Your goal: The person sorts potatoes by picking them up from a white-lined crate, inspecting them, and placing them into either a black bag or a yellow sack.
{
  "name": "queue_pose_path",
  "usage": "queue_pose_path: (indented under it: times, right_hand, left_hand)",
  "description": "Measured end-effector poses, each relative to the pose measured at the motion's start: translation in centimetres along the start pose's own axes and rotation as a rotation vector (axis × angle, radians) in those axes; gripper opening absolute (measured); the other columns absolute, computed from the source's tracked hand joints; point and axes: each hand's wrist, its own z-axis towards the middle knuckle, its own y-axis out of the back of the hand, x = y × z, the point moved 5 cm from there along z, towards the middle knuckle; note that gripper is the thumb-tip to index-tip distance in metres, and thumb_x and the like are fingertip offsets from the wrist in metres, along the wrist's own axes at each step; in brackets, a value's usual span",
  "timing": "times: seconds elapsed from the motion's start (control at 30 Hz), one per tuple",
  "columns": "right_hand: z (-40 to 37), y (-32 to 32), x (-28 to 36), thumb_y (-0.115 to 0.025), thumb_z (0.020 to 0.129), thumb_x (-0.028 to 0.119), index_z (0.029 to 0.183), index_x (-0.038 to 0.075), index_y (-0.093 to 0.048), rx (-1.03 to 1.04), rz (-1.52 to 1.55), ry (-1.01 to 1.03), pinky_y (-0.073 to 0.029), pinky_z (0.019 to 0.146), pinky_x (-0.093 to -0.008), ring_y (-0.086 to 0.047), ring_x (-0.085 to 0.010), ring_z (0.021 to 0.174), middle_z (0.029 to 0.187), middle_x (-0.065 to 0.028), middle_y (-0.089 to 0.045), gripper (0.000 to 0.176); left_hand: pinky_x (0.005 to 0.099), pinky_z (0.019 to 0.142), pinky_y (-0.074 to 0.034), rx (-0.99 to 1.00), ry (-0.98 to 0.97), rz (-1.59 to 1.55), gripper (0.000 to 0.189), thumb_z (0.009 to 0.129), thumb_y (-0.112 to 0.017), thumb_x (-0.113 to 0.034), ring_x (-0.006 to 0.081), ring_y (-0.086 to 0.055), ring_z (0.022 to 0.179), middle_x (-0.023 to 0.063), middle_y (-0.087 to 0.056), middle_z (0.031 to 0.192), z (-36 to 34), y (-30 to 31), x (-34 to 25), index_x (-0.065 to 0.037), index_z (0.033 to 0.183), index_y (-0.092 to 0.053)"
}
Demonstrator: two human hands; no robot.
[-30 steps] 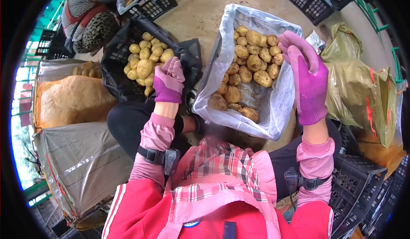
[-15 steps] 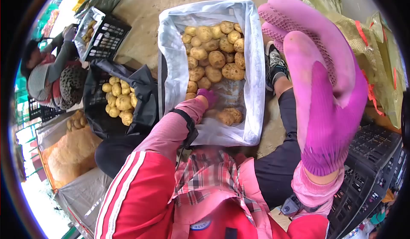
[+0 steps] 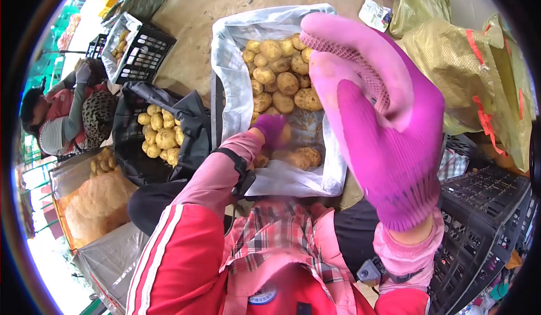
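Note:
My left hand (image 3: 269, 130), in a purple glove, is low inside a crate lined with white plastic (image 3: 333, 168). Its fingers look closed around a potato (image 3: 286, 136), though both are smeared by motion. Many potatoes (image 3: 287, 84) fill the far part of this crate, and a few more (image 3: 304, 157) lie at its near end. Raised close to the camera is my right hand (image 3: 383, 112), in a pink and purple glove. Its fingers are bent but stay apart from the palm, and nothing shows in them. It covers the crate's right side.
A black bag (image 3: 194, 120) of potatoes stands left of the crate. Farther left, a person (image 3: 73, 106) sits near a black crate (image 3: 147, 53). Woven sacks (image 3: 451, 61) lie at the right, with a black crate (image 3: 484, 202) nearer me.
My right hand has moved left over the crate's edge, and its fingers have bent more. My left hand has shifted slightly within the crate, with a blurred potato at its fingers.

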Motion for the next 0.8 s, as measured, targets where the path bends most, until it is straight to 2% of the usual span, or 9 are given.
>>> queue_pose_path:
  times: [0.2,0.27,0.3,0.4,0.43,0.53,0.63,0.73,0.8]
  right_hand:
    - [-0.5,-1.8,-3.3,-0.068,0.094,0.016,0.128,0.001,-0.062,0.168,-0.346,-0.033,-0.051,0.092,-0.0279,-0.065,-0.0173,0.106,0.120,-0.0124,-0.068,0.038]
    - [-1.2,-3.0,-4.5,-0.070,0.093,0.020,0.131,0.004,-0.060,0.256,-0.472,-0.051,-0.052,0.093,-0.0306,-0.066,-0.0197,0.107,0.122,-0.0126,-0.068,0.042]
    - [-1.7,-3.9,-5.5,-0.072,0.092,0.024,0.142,0.006,-0.050,0.326,-0.540,-0.022,-0.051,0.097,-0.0349,-0.063,-0.0234,0.113,0.133,-0.0154,-0.061,0.058]
    - [-3.3,-7.1,-6.9,-0.073,0.091,0.030,0.151,0.008,-0.038,0.430,-0.393,-0.128,-0.049,0.099,-0.0363,-0.059,-0.0239,0.121,0.142,-0.0167,-0.053,0.073]
    - [-4.0,-8.2,-8.5,-0.072,0.093,0.034,0.154,0.007,-0.031,0.508,-0.375,-0.143,-0.047,0.103,-0.0376,-0.053,-0.0252,0.129,0.147,-0.0168,-0.047,0.078]
    - [-5.0,-11.2,-9.0,-0.063,0.098,0.042,0.150,0.002,-0.037,0.501,-0.276,-0.007,-0.043,0.107,-0.0347,-0.051,-0.0218,0.131,0.145,-0.0169,-0.050,0.070]
    - [-4.2,-11.3,-8.0,-0.063,0.098,0.045,0.139,0.001,-0.052,0.366,-0.110,-0.033,-0.046,0.102,-0.0333,-0.059,-0.0224,0.122,0.132,-0.0179,-0.062,0.061]
    - [-3.5,-11.1,-8.8,-0.057,0.102,0.037,0.127,-0.001,-0.063,0.282,0.053,-0.190,-0.048,0.098,-0.0311,-0.063,-0.0181,0.115,0.119,-0.0147,-0.069,0.045]
    - [-3.0,-11.0,-9.0,-0.056,0.104,0.031,0.120,0.000,-0.068,0.223,-0.092,-0.028,-0.050,0.096,-0.0311,-0.066,-0.0204,0.109,0.112,-0.0134,-0.072,0.036]
  left_hand:
    - [0.0411,0.085,-0.055,-0.441,0.101,-0.811,0.075,0.073,-0.083,-0.046,0.0364,-0.069,0.097,0.0235,-0.069,0.102,-10.0,14.4,0.7,-0.002,0.125,-0.052]
    - [0.0380,0.085,-0.054,-0.536,0.043,-0.955,0.076,0.072,-0.085,-0.040,0.0306,-0.069,0.097,0.0210,-0.068,0.105,-15.9,18.9,-0.8,-0.001,0.128,-0.051]
    - [0.0319,0.092,-0.051,-0.578,-0.002,-0.941,0.076,0.074,-0.087,-0.028,0.0166,-0.062,0.107,0.0144,-0.063,0.117,-18.5,20.2,-1.6,0.001,0.133,-0.048]
    - [0.0348,0.089,-0.053,-0.842,0.003,-0.949,0.076,0.071,-0.088,-0.030,0.0234,-0.068,0.103,0.0152,-0.066,0.111,-24.3,21.4,-3.3,-0.002,0.132,-0.050]
    - [0.0346,0.093,-0.052,-0.861,0.039,-0.963,0.080,0.070,-0.089,-0.023,0.0223,-0.065,0.109,0.0150,-0.063,0.118,-25.1,20.6,-3.5,-0.003,0.135,-0.048]
    - [0.0351,0.097,-0.050,-1.033,0.009,-1.046,0.085,0.070,-0.089,-0.019,0.0217,-0.060,0.117,0.0145,-0.056,0.127,-25.8,19.1,-4.1,-0.003,0.139,-0.044]
    - [0.0357,0.102,-0.047,-1.022,-0.053,-1.438,0.090,0.071,-0.090,-0.018,0.0212,-0.053,0.125,0.0123,-0.051,0.133,-24.8,17.6,-4.0,-0.003,0.143,-0.039]
    - [0.0360,0.105,-0.045,-0.999,-0.085,-1.535,0.092,0.075,-0.086,-0.022,0.0210,-0.050,0.129,0.0104,-0.048,0.138,-24.7,17.5,-3.8,-0.004,0.148,-0.033]
    - [0.0367,0.107,-0.044,-0.937,-0.169,-1.777,0.089,0.080,-0.081,-0.028,0.0217,-0.050,0.131,0.0099,-0.048,0.141,-24.1,17.2,-4.1,-0.006,0.150,-0.032]
